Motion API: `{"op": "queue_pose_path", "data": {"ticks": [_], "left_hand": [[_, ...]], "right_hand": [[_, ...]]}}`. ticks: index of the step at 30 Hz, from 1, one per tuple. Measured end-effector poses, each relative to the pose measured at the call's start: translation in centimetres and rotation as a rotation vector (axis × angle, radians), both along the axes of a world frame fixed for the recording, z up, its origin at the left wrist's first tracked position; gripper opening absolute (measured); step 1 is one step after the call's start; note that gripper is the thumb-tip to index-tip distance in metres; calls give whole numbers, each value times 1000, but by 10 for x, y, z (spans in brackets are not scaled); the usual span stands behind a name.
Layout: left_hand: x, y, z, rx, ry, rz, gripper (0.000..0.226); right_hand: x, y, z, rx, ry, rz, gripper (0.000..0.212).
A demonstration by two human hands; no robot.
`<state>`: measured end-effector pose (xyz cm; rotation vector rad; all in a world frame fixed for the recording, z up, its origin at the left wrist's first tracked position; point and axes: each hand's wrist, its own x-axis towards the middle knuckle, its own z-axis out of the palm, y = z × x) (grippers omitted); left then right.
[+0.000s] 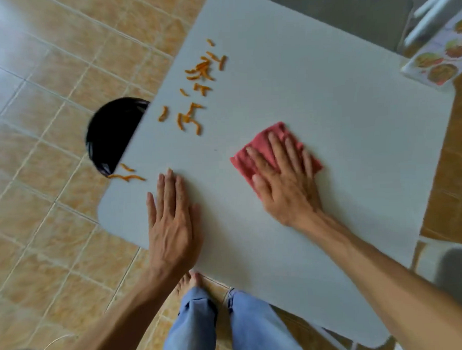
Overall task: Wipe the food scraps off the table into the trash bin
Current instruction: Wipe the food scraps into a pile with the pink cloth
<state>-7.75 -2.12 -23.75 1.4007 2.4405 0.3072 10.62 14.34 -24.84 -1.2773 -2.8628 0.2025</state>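
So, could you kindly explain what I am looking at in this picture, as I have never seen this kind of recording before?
There is no machine here: a person wears a wide-angle camera on the head, looking down at their own two bare hands, which is why the scene looks tilted and you see their legs and a bare foot below. The right hand lies flat on a folded pink cloth, pressing it on the pale grey table. The left hand rests flat on the table, holding nothing. Orange food scraps lie scattered near the table's left edge, with a few more near its corner. Just past that edge, on the tiled floor, stands a trash bin lined with black, partly hidden by the table.
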Motion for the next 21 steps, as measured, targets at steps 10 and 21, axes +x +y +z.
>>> {"op": "queue_pose_path", "data": {"ticks": [10, 21], "left_hand": [[-20, -23, -13, 7, 40, 23, 58], [-21, -25, -14, 2, 4, 4, 59]], "right_hand": [[-115, -10, -12, -17, -17, -43, 65], [-133, -102, -10, 33, 125, -463, 56]]}}
